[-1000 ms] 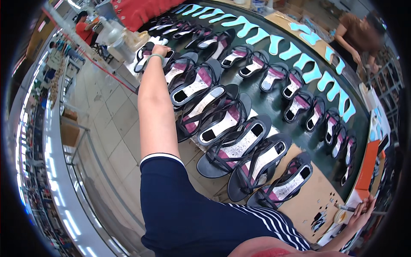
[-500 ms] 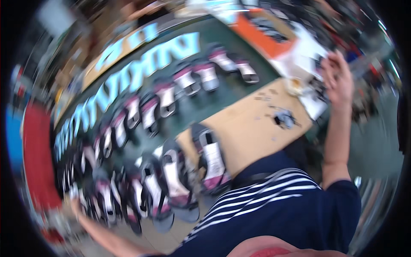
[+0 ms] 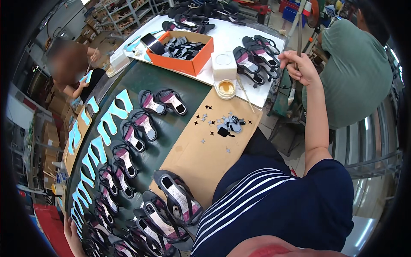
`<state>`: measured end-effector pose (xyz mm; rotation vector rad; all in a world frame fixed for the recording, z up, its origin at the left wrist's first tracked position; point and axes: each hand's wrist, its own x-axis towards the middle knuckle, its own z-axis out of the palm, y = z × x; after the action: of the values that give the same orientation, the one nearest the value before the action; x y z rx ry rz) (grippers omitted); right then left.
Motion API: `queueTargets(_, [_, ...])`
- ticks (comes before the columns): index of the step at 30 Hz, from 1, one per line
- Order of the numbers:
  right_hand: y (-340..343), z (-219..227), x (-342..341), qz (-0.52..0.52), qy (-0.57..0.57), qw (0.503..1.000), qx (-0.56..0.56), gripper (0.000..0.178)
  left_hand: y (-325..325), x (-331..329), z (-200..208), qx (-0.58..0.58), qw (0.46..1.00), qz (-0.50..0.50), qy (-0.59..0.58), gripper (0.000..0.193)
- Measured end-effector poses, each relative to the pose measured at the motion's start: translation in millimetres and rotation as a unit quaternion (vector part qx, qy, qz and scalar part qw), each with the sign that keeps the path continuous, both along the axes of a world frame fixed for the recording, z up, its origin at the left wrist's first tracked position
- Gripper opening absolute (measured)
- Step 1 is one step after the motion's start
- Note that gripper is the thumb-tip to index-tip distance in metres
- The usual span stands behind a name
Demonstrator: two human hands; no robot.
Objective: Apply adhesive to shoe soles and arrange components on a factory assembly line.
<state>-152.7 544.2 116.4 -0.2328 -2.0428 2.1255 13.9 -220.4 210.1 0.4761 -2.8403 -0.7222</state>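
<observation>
My right hand [image 3: 300, 67] is raised beyond the right table edge, close to a pair of black strappy sandals [image 3: 259, 55] on the white surface. Its fingers are loosely bent and apart, with nothing in them. At the lower left, my left hand [image 3: 72, 235] is partly in view by the table's far side, beside black sandals and a row of light-blue sole pieces [image 3: 87, 171]. Its visible fingers look stretched out; nothing shows in them. Sandals with pink and white footbeds [image 3: 124, 158] line the green table. A larger sandal [image 3: 177, 197] lies near my body.
Star-shaped bits and grey pieces [image 3: 233, 124] lie on a cardboard sheet [image 3: 192, 150]. Behind it are a glue pot [image 3: 226, 88], a white container [image 3: 224, 64] and an orange box [image 3: 192, 66] of dark pieces. One person [image 3: 353, 73] sits right; another [image 3: 70, 68] works far left.
The view has swung toward the right and sharpened from a blur. My right hand's fingers, pointing up before, are now bent toward the left. My left hand sits lower in the picture.
</observation>
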Motion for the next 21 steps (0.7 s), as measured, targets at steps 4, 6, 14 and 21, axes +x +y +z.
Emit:
queueTargets(4, [32.6, -28.0, 5.3, -0.033, -0.028, 0.999, -0.018, 0.021, 79.7, -61.7, -5.2, 0.103, 0.986, -0.127, 0.011, 0.043])
queueTargets(6, [43.4, -43.7, 0.3, -0.043, -0.051, 0.998, -0.022, 0.020, 148.0, -83.8, 10.4, 0.132, 0.965, -0.213, -0.076, 0.055])
queueTargets(14, [90.4, -106.2, -2.3, -0.115, -0.104, 0.984, -0.085, 0.023, 359.9, -191.5, -28.9, 0.224, 0.781, -0.541, -0.218, 0.054])
queueTargets(21, [93.6, -118.1, -45.6, -0.100, -0.125, 0.976, -0.145, 0.036, 498.6, -252.2, -101.3, 0.460, 0.682, -0.468, -0.324, 0.052])
